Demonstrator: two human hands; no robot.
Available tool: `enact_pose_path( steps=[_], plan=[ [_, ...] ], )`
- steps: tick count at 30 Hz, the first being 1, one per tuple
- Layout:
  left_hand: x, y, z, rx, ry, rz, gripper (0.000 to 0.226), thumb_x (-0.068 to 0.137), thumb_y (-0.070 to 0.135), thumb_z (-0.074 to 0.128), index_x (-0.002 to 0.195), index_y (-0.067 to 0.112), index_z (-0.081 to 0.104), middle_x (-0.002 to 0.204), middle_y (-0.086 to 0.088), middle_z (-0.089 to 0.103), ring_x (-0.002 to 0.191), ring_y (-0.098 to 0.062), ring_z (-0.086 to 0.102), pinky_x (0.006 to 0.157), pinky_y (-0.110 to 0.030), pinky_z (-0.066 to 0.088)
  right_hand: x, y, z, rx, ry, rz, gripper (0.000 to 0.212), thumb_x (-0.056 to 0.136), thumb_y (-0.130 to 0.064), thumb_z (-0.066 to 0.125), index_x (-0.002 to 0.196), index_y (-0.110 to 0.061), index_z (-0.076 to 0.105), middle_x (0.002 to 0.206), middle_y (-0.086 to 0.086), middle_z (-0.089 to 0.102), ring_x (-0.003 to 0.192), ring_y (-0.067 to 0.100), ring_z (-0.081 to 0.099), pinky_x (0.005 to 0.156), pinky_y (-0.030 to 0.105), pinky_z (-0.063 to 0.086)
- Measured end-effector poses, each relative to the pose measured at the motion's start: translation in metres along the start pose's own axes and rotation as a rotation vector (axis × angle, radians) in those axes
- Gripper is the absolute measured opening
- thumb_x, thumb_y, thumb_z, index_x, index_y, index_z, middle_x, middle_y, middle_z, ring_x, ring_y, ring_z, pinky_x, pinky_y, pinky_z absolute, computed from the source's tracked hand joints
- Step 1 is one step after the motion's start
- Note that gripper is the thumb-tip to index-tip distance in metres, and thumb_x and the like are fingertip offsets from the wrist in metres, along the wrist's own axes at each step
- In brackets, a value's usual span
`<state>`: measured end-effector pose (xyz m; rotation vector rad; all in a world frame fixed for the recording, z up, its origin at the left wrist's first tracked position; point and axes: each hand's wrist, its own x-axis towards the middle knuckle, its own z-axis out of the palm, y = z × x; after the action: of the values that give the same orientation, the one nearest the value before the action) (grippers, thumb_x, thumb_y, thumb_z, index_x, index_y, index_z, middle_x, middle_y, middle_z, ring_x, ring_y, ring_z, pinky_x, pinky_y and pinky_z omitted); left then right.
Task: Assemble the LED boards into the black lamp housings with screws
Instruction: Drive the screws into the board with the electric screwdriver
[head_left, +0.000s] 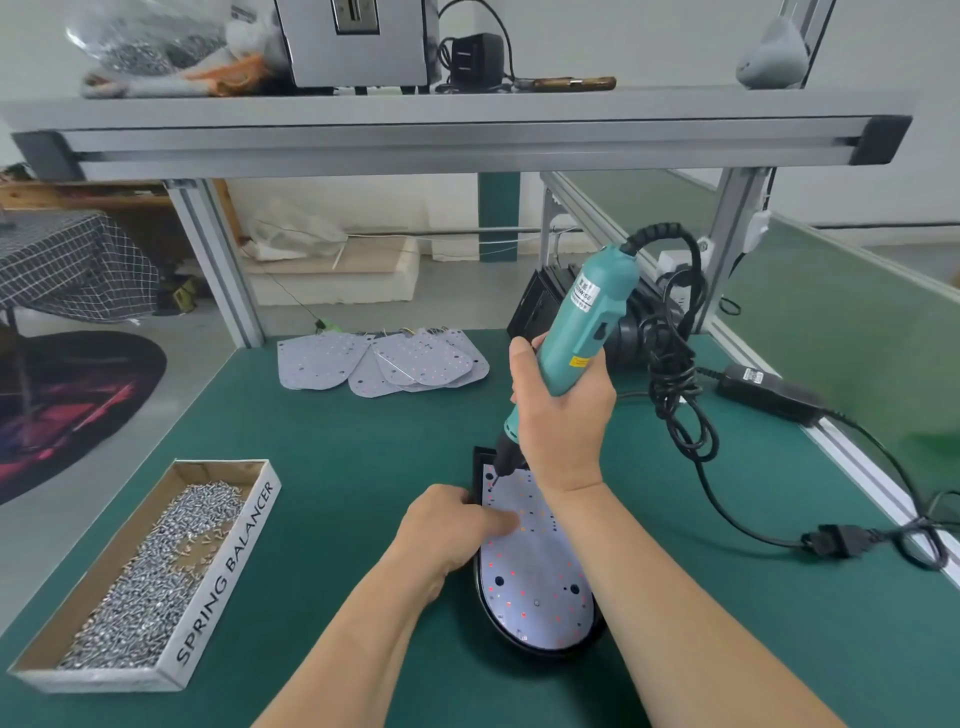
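spreading widest under everything is the dark green matted tabletop (363, 457). near its front edge lies the glossy black lamp housing (524, 648), rounded at the near end and square at the far end, its long axis running away from the person. the flat white led board (540, 571) sits inside it, matt and dotted with small red and orange chips and dark holes. off to the left, well apart, stands the long cardboard box (228, 577) heaped with small silvery metal screws (145, 587).

the teal plastic electric screwdriver (587, 322) leans down and to the left, its dark bit touching the board's far left corner. the right hand (563, 410) has its fingers clamped round the barrel. the left hand (452, 530) is the nearer one to the housing's left rim; its fingers (498, 519) curl at that rim with one lying flat on the board.

the coming move probably turns on the bit staying square over that corner hole. whether a screw sits under the tip is too small to tell.
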<state>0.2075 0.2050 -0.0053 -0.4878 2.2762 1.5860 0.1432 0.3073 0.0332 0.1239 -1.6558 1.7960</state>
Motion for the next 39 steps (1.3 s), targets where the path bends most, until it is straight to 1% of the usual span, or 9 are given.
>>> enact_pose_path(
  steps=[9, 16, 22, 26, 28, 30, 33, 37, 39],
  plan=[
    [0.0, -0.001, 0.001, -0.028, 0.015, 0.0, 0.049, 0.051, 0.032, 0.074, 0.092, 0.006, 0.076, 0.097, -0.01, 0.078, 0.099, -0.033, 0.072, 0.096, -0.049, 0.056, -0.003, 0.002, 0.006, -0.025, -0.038, -0.044, 0.035, 0.08, -0.041, 0.069, 0.083, -0.01, 0.053, 0.062, 0.007, 0.056, 0.056, 0.03, 0.054, 0.057, 0.046, 0.051],
    [0.002, -0.005, 0.004, -0.064, 0.055, -0.016, 0.051, 0.048, 0.032, 0.075, 0.091, 0.005, 0.076, 0.097, -0.011, 0.077, 0.1, -0.034, 0.072, 0.094, -0.049, 0.056, -0.005, 0.005, 0.008, -0.046, -0.095, -0.022, 0.03, 0.08, -0.031, 0.069, 0.072, -0.026, 0.041, 0.055, -0.012, 0.045, 0.051, 0.013, 0.042, 0.053, 0.026, 0.041],
    [0.001, -0.004, 0.003, -0.071, 0.048, -0.016, 0.054, 0.05, 0.032, 0.076, 0.095, 0.001, 0.075, 0.099, -0.013, 0.077, 0.102, -0.035, 0.071, 0.097, -0.05, 0.054, -0.009, 0.001, 0.005, -0.027, -0.099, 0.028, 0.027, 0.081, -0.031, 0.071, 0.082, -0.012, 0.051, 0.061, -0.009, 0.051, 0.057, 0.019, 0.049, 0.058, 0.034, 0.048],
    [0.003, -0.006, 0.001, -0.072, 0.034, -0.015, 0.039, 0.064, 0.023, 0.084, 0.095, 0.002, 0.076, 0.098, -0.012, 0.078, 0.102, -0.033, 0.071, 0.098, -0.048, 0.054, 0.0, -0.022, -0.008, 0.072, -0.072, 0.033, 0.03, 0.082, -0.037, 0.073, 0.086, -0.015, 0.054, 0.067, 0.002, 0.058, 0.062, 0.03, 0.059, 0.063, 0.043, 0.053],
    [0.003, -0.006, 0.0, -0.066, 0.03, -0.013, 0.038, 0.067, 0.023, 0.084, 0.097, 0.002, 0.075, 0.098, -0.011, 0.078, 0.103, -0.032, 0.072, 0.1, -0.047, 0.053, 0.014, -0.032, -0.023, 0.12, -0.031, 0.033, 0.024, 0.083, -0.036, 0.073, 0.084, -0.021, 0.055, 0.065, -0.001, 0.059, 0.056, 0.025, 0.058, 0.057, 0.038, 0.051],
    [0.001, -0.005, 0.001, -0.063, 0.029, -0.007, 0.051, 0.058, 0.028, 0.082, 0.1, 0.0, 0.075, 0.1, -0.013, 0.078, 0.104, -0.032, 0.071, 0.1, -0.047, 0.053, 0.028, -0.036, -0.044, 0.126, 0.006, 0.091, 0.025, 0.081, -0.035, 0.075, 0.086, -0.023, 0.053, 0.064, -0.006, 0.058, 0.051, 0.017, 0.055, 0.051, 0.03, 0.048],
    [-0.001, -0.005, 0.003, -0.073, 0.032, 0.005, 0.059, 0.052, 0.03, 0.079, 0.101, -0.001, 0.074, 0.098, -0.013, 0.078, 0.102, -0.033, 0.072, 0.099, -0.049, 0.054, 0.036, -0.018, -0.084, 0.077, 0.053, 0.291, 0.032, 0.082, -0.037, 0.075, 0.094, -0.021, 0.049, 0.067, 0.001, 0.058, 0.05, 0.012, 0.054, 0.048, 0.026, 0.046],
    [0.001, -0.009, 0.002, -0.083, 0.038, 0.002, 0.032, 0.072, 0.017, 0.085, 0.098, 0.002, 0.075, 0.088, -0.006, 0.079, 0.092, -0.027, 0.075, 0.096, -0.045, 0.056, 0.026, 0.018, -0.128, -0.178, 0.034, 0.568, 0.037, 0.089, -0.034, 0.071, 0.107, -0.015, 0.045, 0.089, 0.008, 0.065, 0.044, 0.013, 0.059, 0.054, 0.032, 0.049],
    [0.003, -0.011, 0.001, -0.089, 0.036, 0.004, 0.026, 0.077, 0.015, 0.083, 0.098, 0.002, 0.075, 0.087, -0.005, 0.079, 0.09, -0.026, 0.076, 0.095, -0.043, 0.057, 0.016, 0.029, -0.14, -0.324, -0.019, 0.614, 0.036, 0.087, -0.03, 0.071, 0.104, -0.014, 0.043, 0.098, 0.01, 0.063, 0.049, 0.019, 0.062, 0.058, 0.039, 0.053]
  ],
)
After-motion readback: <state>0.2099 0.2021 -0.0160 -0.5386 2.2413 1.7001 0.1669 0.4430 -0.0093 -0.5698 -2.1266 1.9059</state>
